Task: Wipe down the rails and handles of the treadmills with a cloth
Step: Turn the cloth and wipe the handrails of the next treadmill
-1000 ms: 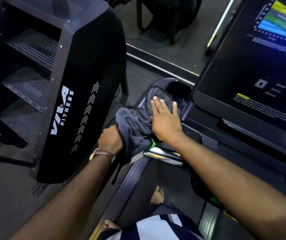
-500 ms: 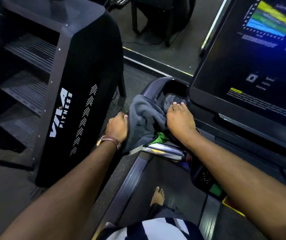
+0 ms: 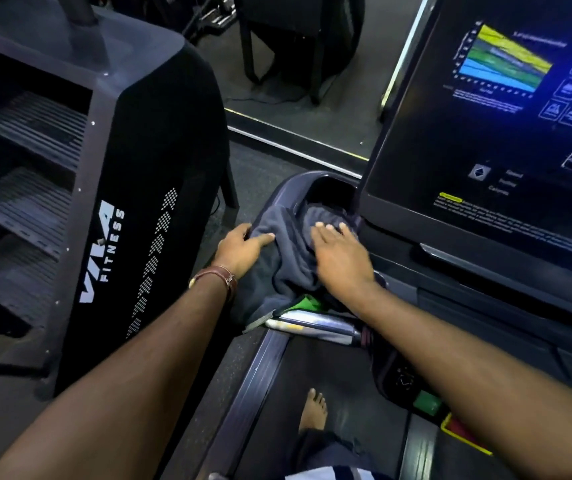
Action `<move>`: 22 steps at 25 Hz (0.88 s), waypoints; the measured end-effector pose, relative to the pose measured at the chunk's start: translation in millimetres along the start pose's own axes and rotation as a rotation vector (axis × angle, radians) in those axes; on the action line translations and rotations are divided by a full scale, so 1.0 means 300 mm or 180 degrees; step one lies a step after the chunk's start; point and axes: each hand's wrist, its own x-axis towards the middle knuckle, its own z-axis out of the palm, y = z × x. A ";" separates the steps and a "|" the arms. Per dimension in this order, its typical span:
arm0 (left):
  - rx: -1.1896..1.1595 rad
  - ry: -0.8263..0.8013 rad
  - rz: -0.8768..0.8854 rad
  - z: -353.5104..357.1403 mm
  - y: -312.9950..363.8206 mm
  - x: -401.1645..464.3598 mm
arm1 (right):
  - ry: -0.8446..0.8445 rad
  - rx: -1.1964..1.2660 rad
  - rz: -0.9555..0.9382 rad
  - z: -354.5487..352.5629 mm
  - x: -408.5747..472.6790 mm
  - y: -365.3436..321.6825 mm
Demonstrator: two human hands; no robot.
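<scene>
Since half a second ago, one right hand (image 3: pixel 338 258) has flattened, fingers straight, onto one dark grey cloth (image 3: pixel 288 261) draped over the treadmill's curved black handle (image 3: pixel 288 192); one left hand (image 3: pixel 243 247) pinches the cloth's left edge

Cloth (image 3: pixel 279 268) on treadmill console (image 3: pixel 288 188)

Dark grey cloth (image 3: pixel 279 265), soft and rumpled, draped over the left front corner of the treadmill console rail (image 3: pixel 282 192). Upper end pushed into the rail's dark cup recess; lower end hangs in folds down to the silver handle (image 3: pixel 315 323), which runs across below it.
</scene>
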 end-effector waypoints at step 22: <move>0.0761 0.0588 0.0672 0.005 -0.058 0.005 | -0.0080 0.1467 0.2301 -0.058 0.258 -0.078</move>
